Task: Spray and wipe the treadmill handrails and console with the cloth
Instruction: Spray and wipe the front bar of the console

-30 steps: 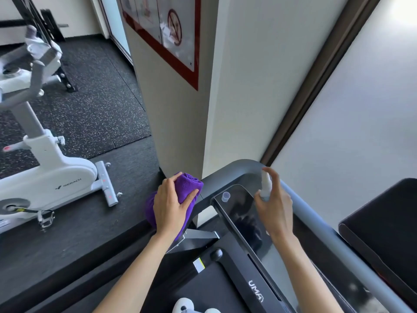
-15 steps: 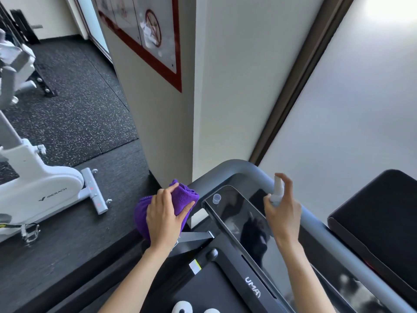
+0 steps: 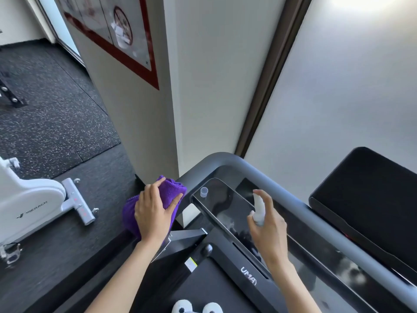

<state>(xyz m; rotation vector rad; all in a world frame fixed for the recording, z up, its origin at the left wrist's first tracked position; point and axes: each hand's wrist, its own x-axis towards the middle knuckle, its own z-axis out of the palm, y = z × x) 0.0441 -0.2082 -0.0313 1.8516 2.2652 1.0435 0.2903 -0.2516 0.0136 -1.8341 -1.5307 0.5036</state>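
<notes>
My left hand (image 3: 153,213) grips a bunched purple cloth (image 3: 171,188) and presses it on the left end of the treadmill's grey handrail (image 3: 228,160). A small white spray bottle (image 3: 258,208) is in my right hand (image 3: 268,227), index finger on its top, nozzle over the glossy black console (image 3: 225,204). A small clear cap (image 3: 204,192) stands on the console's far left corner. The handrail runs on to the lower right behind my right hand.
A white wall pillar (image 3: 196,86) with a red-framed poster (image 3: 117,35) stands just beyond the handrail. A white exercise bike (image 3: 33,206) sits on the dark rubber floor at left. A black padded machine (image 3: 370,199) lies at right. White shoe tips (image 3: 196,307) rest on the treadmill belt.
The view has swung right, so the bike slid towards the left edge. My right hand with the bottle has come lower over the console. My left hand stays on the cloth.
</notes>
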